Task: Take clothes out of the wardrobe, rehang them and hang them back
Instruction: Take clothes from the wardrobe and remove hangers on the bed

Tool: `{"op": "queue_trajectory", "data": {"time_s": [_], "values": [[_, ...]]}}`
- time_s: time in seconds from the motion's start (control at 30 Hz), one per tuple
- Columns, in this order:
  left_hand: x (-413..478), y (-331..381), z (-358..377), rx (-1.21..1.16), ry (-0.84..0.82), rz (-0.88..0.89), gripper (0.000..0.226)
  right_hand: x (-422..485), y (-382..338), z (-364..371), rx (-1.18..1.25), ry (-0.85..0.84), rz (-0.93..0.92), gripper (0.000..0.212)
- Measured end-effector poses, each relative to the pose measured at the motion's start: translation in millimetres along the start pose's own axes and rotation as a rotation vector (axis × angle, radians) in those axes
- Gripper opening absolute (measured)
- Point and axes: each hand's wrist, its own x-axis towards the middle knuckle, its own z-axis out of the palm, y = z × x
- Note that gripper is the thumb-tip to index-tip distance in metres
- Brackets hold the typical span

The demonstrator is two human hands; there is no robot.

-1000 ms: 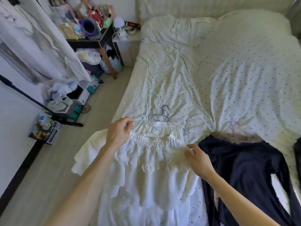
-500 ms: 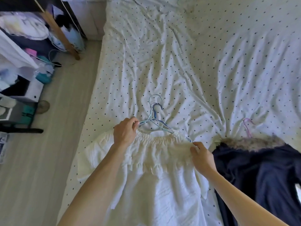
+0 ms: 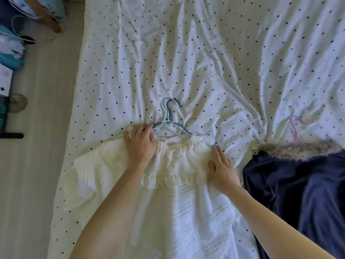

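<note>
A white ruffled dress [image 3: 186,184] lies flat on the dotted bed sheet [image 3: 186,62]. Two wire hangers, one dark blue and one light blue [image 3: 169,118], sit in its elastic neckline with their hooks pointing up the bed. My left hand [image 3: 140,144] presses on the dress's left shoulder, its fingertips at the hangers' left arm. On the right shoulder my right hand [image 3: 222,169] lies flat with straight fingers, just below a hanger's blue tip. To the right lies a dark navy garment [image 3: 298,193] with a fur collar on a pink hanger [image 3: 295,128].
The bed's left edge runs down beside a pale wooden floor [image 3: 37,165]. Clutter, a wooden furniture leg [image 3: 46,17] and teal items [image 3: 9,58] stand at the far left. A dark bar [image 3: 11,135] lies on the floor.
The view has dropped closer over the bed. My left hand went from pinching the neckline to pressing flat on it. My right hand spread flat on the dress's right shoulder.
</note>
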Motion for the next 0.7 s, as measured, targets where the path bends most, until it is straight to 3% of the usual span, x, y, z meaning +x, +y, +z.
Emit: {"op": "queue_trajectory", "data": {"time_s": [0.2,0.47,0.7], "values": [[1.7,-3.7,-21.4,0.119,-0.397,0.011,0.057,-19.6,-2.5,-21.7,0.034,-0.068,0.019,0.061],[-79.6,53.7,-89.9,0.055,-0.534,0.067,0.067,-127.5,26.2,-93.3,0.106,0.078,-0.065,0.052],[-194.4,190.3,-156.0,-0.042,-0.572,0.402,0.063,-281.5,97.5,-164.2,0.17,0.305,-0.069,0.042]]}}
